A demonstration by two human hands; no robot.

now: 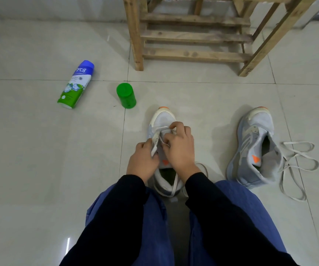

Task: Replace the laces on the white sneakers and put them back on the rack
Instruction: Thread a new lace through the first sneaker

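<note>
Left hand (142, 160) pinches lace (156, 140); right hand (179, 148) pinches it higher up (sneaker (161, 119) directly beneath both).

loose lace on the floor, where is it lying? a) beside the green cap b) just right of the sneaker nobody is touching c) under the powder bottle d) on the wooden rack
b: the loose lace lies looped just right of the untouched sneaker, while the left hand and right hand pinch the threaded lace on the other sneaker
</note>
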